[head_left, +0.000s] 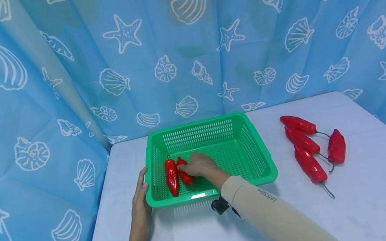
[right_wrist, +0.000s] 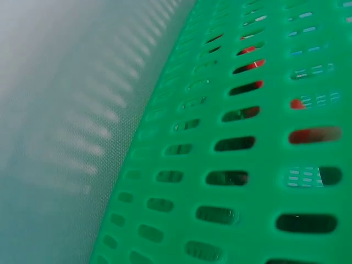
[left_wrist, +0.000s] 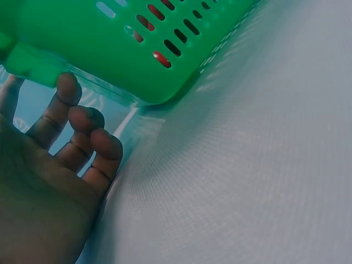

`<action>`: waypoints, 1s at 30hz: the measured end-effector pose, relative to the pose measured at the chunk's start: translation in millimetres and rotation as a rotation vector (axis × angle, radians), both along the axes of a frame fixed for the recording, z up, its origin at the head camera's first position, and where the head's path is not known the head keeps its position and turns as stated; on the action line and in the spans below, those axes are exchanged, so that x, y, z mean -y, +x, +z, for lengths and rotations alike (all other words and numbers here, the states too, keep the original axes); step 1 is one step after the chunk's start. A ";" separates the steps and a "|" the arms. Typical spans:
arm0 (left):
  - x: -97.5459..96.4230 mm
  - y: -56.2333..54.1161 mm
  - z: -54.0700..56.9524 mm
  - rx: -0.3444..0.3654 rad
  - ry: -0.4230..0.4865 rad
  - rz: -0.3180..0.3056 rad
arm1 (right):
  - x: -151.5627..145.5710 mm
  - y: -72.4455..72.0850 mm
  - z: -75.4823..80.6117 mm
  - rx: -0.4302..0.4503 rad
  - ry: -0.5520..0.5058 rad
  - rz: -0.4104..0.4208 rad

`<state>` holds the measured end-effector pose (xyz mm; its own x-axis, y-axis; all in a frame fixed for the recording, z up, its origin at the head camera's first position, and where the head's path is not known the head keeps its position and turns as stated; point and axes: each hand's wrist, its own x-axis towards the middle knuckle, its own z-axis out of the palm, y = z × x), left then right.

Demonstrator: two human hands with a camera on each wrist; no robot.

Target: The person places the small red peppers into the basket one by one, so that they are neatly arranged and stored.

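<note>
Inside the green plastic basket (head_left: 212, 194), my right hand (head_left: 201, 164) grips a red pepper (head_left: 186, 175), its thumb and fingers round the upper part. Another long red pepper (head_left: 172, 178) lies just left of it on the basket floor, stem toward the back. My left hand (head_left: 141, 204) is outside the basket's left side, its fingers (left_wrist: 69, 91) loosely bent and touching the rim from the side and below. In the right wrist view the basket wall (right_wrist: 264, 159) hides the right hand; bits of red show through its slots.
Several red peppers (head_left: 310, 165) with dark stems lie in a loose group on the white tabletop (head_left: 381, 193), right of the basket. A blue curtain (head_left: 183, 47) printed with shells and starfish hangs behind and at both sides of the table.
</note>
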<state>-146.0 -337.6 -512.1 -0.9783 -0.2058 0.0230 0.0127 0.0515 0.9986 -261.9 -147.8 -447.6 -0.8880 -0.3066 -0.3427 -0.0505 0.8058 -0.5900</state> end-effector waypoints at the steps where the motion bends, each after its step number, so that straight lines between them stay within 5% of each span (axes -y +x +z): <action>1: 0.0 -0.3 0.0 -0.003 0.000 -0.004 | 0.0 0.1 0.1 -0.008 0.004 0.004; 16: -10.8 -5.6 -0.3 -0.015 0.005 -0.033 | -27.4 -1.1 9.2 -0.079 0.017 0.050; 30: -0.1 2.8 2.2 0.010 0.030 -0.008 | -69.1 8.6 33.5 -0.070 -0.197 0.092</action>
